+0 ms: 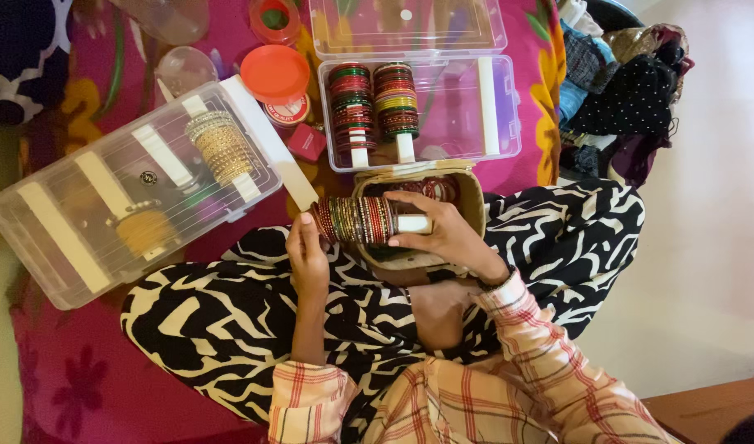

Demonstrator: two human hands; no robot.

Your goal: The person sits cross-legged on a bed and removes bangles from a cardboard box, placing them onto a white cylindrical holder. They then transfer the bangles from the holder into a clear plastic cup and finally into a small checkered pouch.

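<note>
Two hands at centre frame, above a lap in black-and-white zebra-print cloth, pink plaid sleeves low in the picture. Left hand [309, 251] clamped on the left end of a stack of red, green and gold bangles threaded on a white rod [362, 220], fingers curled round the rod end just below the centre. Right hand [441, 233] wrapped over the right end of the same stack, fingertips on the bare white tip of the rod, thumb underneath. Bangle stack held level, directly over a small beige woven basket [473, 200] with more reddish bangles inside.

Beyond the basket, upper centre: an open clear plastic box [500, 111], two upright stacks of red, green and yellow bangles on white rods [373, 103] on its left side, one bare white rod on the right, lid folded back toward the top edge.

Left of frame: a larger clear plastic organiser box [64, 238], tilted, gold bangles [221, 146] on one rod, an orange-gold set lower down.

Upper centre-left: a round orange plastic lid [274, 72], a small red box [308, 141] just beside it.

Underneath everything, a magenta floral bedsheet [73, 386]. Upper right: a heap of folded dark and patterned clothes [624, 90].
</note>
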